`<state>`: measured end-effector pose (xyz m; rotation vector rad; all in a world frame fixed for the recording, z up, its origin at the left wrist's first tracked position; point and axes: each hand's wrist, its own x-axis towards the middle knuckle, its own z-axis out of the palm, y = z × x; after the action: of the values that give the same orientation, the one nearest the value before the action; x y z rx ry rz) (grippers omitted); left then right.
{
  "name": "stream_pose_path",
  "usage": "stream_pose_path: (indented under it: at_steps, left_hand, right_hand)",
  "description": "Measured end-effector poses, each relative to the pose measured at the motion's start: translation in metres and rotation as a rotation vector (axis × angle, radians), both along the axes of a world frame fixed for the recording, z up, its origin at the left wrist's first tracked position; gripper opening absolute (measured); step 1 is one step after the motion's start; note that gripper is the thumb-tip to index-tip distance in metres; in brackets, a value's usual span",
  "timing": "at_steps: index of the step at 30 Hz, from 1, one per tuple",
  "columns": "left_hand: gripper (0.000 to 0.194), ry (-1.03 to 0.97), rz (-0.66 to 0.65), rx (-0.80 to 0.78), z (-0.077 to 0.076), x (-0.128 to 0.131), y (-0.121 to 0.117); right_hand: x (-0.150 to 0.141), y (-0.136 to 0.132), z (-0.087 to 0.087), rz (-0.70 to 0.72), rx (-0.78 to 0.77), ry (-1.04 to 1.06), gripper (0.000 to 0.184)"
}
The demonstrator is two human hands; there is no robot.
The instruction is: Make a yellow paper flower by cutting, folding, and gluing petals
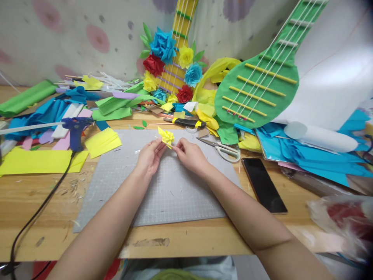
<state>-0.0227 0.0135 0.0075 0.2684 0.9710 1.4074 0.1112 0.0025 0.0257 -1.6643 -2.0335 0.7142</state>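
Fingers are working a yellow paper flower (167, 136) above the cutting mat (180, 190)

The left hand (150, 156) is pinching its side, the right hand (190, 156) narrowly gripping its lower edge; petal-shaping is seemingly under way, the next move probably calling for light, steady fingertips; beyond, the utility knife (188, 123) and phone (264, 184) are showing no readable brand or writing
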Motion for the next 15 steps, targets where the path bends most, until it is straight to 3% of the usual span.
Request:
stream_pose_path:
  at_steps: [7,15]
  left_hand:
    - [0.019,-0.033,0.01,-0.134,0.0042,-0.0026,0.001]
    - [0.02,0.018,0.033,-0.082,0.0064,0.0009,-0.0002]
  right_hand:
    - [0.0008,0.0008,0.0008,0.003,-0.007,-0.028,0.017]
    - [0.0004,0.0008,0.0007,0.037,-0.036,-0.045,0.022]
